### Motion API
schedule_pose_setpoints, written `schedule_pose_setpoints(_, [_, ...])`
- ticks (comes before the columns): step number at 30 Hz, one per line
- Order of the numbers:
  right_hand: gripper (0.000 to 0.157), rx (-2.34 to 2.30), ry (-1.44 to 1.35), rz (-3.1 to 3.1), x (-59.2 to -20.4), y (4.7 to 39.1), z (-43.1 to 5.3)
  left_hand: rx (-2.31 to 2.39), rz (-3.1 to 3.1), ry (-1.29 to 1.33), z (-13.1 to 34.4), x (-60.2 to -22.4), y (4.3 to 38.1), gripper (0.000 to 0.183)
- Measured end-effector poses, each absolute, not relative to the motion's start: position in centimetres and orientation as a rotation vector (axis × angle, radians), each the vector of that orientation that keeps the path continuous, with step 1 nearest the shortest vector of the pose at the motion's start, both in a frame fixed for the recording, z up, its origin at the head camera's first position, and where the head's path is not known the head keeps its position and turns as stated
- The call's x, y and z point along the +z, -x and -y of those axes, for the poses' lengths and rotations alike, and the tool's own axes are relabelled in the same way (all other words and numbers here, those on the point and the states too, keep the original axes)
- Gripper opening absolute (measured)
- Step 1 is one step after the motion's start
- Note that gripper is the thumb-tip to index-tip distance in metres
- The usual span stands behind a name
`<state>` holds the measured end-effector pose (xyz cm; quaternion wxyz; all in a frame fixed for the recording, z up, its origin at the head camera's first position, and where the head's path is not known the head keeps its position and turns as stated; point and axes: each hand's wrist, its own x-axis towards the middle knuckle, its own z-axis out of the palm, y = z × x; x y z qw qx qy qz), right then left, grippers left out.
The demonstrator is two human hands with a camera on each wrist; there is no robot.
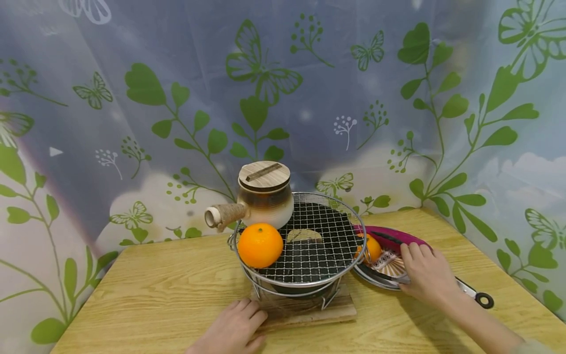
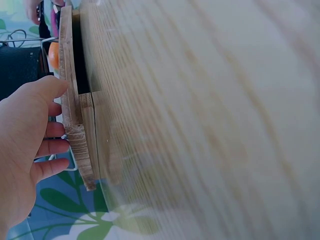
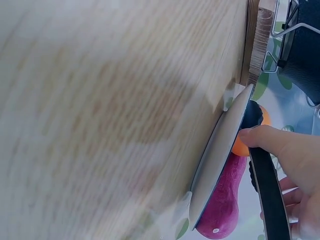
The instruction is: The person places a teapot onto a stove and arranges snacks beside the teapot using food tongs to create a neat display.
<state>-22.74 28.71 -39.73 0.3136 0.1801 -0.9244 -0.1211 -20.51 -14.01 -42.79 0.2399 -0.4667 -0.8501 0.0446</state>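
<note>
My right hand (image 1: 426,273) holds a pair of tongs (image 3: 270,195) over a patterned plate (image 1: 386,283); the thumb lies along one black arm, the other fingers on the far side. On the plate are an orange (image 1: 373,248) and a purple eggplant (image 3: 220,205), the orange close to the tongs' scalloped black tips. The tongs' ring end (image 1: 484,300) sticks out to the right past my wrist. My left hand (image 1: 234,327) rests its fingers at the front left corner of a wooden board (image 1: 309,314), thumb along the edge in the left wrist view.
On the board stands a dark stove (image 3: 305,60) under a round wire grill (image 1: 327,241). The grill bears another orange (image 1: 260,246) and a side-handled clay teapot (image 1: 267,209) with a wooden lid. A printed cloth backdrop (image 1: 309,123) rises behind the wooden table (image 1: 155,295).
</note>
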Motion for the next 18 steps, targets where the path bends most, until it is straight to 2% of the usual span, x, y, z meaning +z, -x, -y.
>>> schedule_pose_setpoints(18, [0.086, -0.282, -0.465, 2.528, -39.28, 22.55, -28.67, 0.11, 2.322, 1.29, 14.08, -42.72, 20.51, 0.028])
